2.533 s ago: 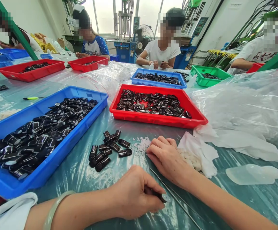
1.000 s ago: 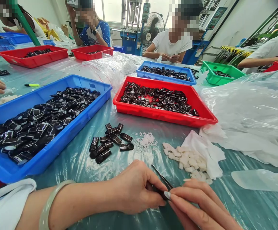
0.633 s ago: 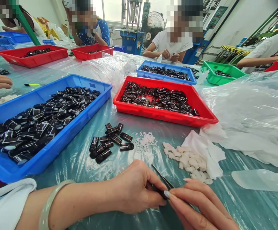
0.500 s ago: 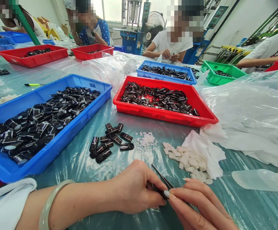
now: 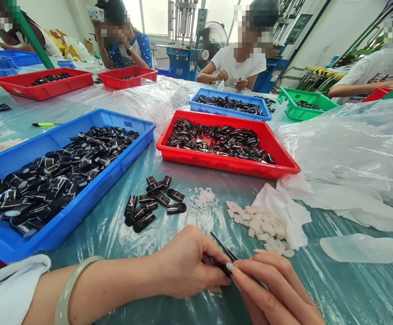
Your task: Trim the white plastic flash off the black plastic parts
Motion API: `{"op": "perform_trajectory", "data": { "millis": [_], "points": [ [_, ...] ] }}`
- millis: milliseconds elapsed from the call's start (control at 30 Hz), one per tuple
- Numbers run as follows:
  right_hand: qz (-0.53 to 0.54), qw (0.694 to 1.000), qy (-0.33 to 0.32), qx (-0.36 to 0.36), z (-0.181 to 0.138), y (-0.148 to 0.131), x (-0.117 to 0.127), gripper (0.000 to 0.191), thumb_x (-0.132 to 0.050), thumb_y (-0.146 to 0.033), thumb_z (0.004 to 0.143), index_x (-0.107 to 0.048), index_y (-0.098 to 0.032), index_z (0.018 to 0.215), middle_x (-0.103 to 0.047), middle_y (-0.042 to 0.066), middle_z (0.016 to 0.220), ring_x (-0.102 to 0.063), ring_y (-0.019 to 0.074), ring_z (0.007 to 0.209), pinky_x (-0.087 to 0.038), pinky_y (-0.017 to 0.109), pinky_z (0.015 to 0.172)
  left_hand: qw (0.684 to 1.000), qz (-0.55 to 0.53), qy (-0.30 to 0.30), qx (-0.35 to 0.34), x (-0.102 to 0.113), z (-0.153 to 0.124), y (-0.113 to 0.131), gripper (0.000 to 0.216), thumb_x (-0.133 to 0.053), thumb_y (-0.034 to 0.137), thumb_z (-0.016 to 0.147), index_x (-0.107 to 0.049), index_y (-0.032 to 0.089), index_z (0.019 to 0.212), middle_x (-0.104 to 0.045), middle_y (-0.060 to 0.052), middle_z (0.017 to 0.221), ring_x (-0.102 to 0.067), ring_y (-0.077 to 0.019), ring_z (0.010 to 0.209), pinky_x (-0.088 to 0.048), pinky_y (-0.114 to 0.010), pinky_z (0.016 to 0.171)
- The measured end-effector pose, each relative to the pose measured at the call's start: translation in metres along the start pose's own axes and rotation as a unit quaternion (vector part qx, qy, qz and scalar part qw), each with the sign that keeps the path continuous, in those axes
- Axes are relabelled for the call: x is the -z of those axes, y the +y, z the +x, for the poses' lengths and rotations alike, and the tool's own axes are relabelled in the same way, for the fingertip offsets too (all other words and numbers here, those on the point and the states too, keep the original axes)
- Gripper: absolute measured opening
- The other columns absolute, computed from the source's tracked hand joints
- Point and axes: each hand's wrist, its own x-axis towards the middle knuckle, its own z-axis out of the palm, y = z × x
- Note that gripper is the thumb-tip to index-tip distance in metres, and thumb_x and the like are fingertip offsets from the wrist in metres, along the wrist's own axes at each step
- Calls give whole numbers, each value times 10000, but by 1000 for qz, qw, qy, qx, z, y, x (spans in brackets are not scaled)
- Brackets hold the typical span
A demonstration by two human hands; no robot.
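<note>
My left hand (image 5: 191,264) is closed around a small glossy black piece (image 5: 224,267), mostly hidden by the fingers. My right hand (image 5: 275,286) pinches dark tweezers (image 5: 222,243), whose tips point up and away to the left. The right fingertips meet the black piece, or come very close to it; the exact contact is hidden. Beyond my hands lies a loose group of black pieces (image 5: 154,198) with shiny bands. Beside it are a scatter of small white scraps (image 5: 203,199) and a pile of whitish chips (image 5: 260,223) by a white cloth (image 5: 282,210).
A blue tray (image 5: 115,174) and a red tray (image 5: 230,167), both full of black pieces, stand ahead. At right lie a translucent bottle (image 5: 358,248) and plastic sheeting (image 5: 348,158). Several people sit around the table, among a farther blue tray (image 5: 230,113) and a green tray (image 5: 307,113).
The whole view has shifted slightly, with the trays a little farther left. My hands keep the same hold. Across the table, a person's two hands have moved apart.
</note>
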Motion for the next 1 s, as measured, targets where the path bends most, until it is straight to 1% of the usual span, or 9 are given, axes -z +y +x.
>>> {"op": "perform_trajectory", "data": {
  "millis": [67, 167, 267, 367, 467, 700, 867, 1000],
  "points": [
    [20, 1000, -14, 4, 2, 2, 2, 227, -588, -47, 763, -617, -166, 954, -638, 58, 843, -603, 172, 818, -538, 322, 751, 1000, -17, 0, 3, 0, 1, 0, 141, -579, 116, 632, -702, 105, 700, -495, 51, 493, -463, -56, 477, -388, -156, 500],
    [35, 998, -14, -44, 4, 3, 6, 328, -605, -63, 757, -583, -155, 1071, -622, 67, 890, -592, 168, 852, -536, 286, 737, 998, -57, -11, 22, 3, 2, 0, 132, -635, 191, 625, -688, 106, 710, -530, 37, 513, -523, -73, 494, -438, -176, 524],
    [62, 993, -28, -99, 5, 6, 9, 393, -621, -116, 764, -541, -155, 1146, -608, 71, 951, -593, 165, 896, -540, 256, 738, 994, -96, -27, 40, 4, 1, 1, 181, -656, 263, 628, -655, 100, 706, -567, 11, 539, -559, -87, 482, -452, -180, 490],
    [94, 987, -58, -119, 6, 10, 9, 421, -644, -170, 760, -528, -168, 1165, -601, 68, 981, -603, 161, 907, -545, 241, 742, 991, -117, -49, 48, 5, 0, 3, 267, -649, 362, 658, -610, 97, 661, -584, -13, 557, -563, -87, 449, -442, -175, 451],
    [121, 983, -76, -114, 6, 14, 8, 475, -672, -224, 746, -511, -173, 1189, -597, 66, 992, -614, 161, 893, -548, 242, 745, 988, -132, -61, 49, 5, 1, 6, 349, -637, 443, 674, -577, 102, 622, -575, -18, 513, -568, -101, 429, -459, -197, 453],
    [144, 980, -91, -103, 3, 13, 9, 513, -694, -260, 728, -495, -180, 1194, -604, 64, 976, -614, 166, 878, -553, 247, 719, 984, -159, -63, 46, 6, 3, 3, 387, -598, 456, 703, -590, 86, 589, -587, -39, 526, -571, -106, 416, -476, -209, 446],
    [112, 986, -85, -87, 12, 10, 9, 436, -684, -197, 706, -528, -176, 1112, -618, 53, 916, -624, 159, 820, -553, 251, 690, 984, -159, -68, 43, 7, 2, 4, 352, -604, 438, 694, -572, 101, 596, -587, -31, 512, -576, -109, 421, -464, -200, 440],
    [78, 993, -72, -52, 14, 11, 8, 351, -695, -273, 709, -570, -188, 1025, -643, 47, 876, -634, 169, 797, -550, 259, 683, 987, -131, -75, 46, 7, 1, 5, 345, -658, 444, 650, -543, 122, 601, -559, -2, 469, -573, -110, 423, -467, -211, 466]
  ]
}}
